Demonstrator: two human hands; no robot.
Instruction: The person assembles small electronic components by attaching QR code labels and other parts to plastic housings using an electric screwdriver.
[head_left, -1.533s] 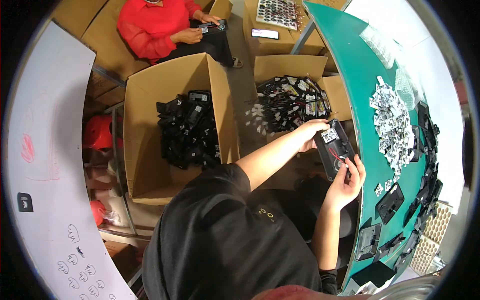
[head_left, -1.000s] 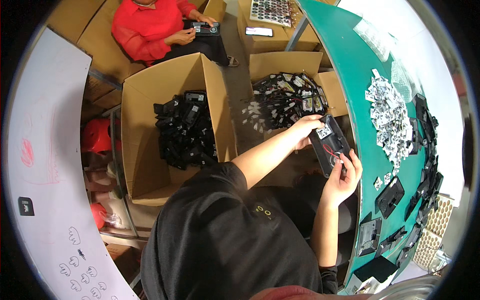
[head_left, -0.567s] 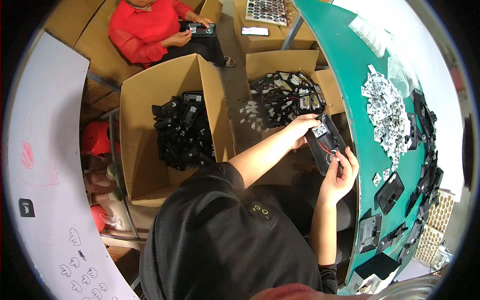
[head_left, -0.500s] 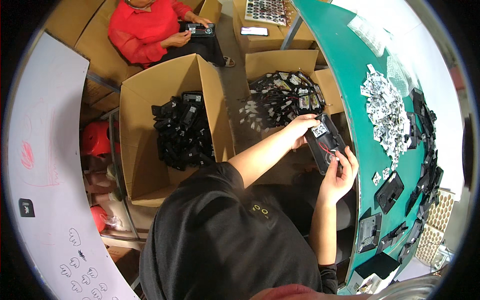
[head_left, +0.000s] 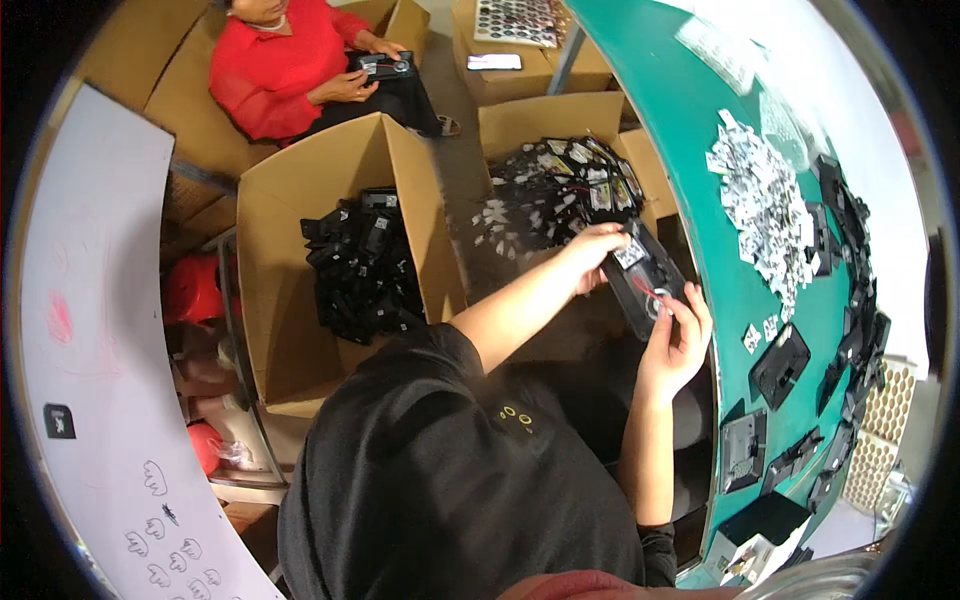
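Observation:
My left hand grips the upper left end of a black plastic speaker housing, with the thumb near a white label that bears a black pattern. Thin red wires run inside the housing toward a round part with a pale ring. My right hand is closed at the housing's lower right, its thumb and fingertips pinched beside the round part. What lies between those fingertips is too small to make out. The housing is held tilted, open side up, left of the green table.
A carton holds many black housings; another carton holds wired parts. Labels are piled on the table near more housings. A person in red sits opposite, holding a similar housing. A whiteboard stands at left.
The view has shifted slightly. Both hands keep the housing in nearly the same place, and my right fingertips have moved a little closer to the round part. The seated person still handles a housing.

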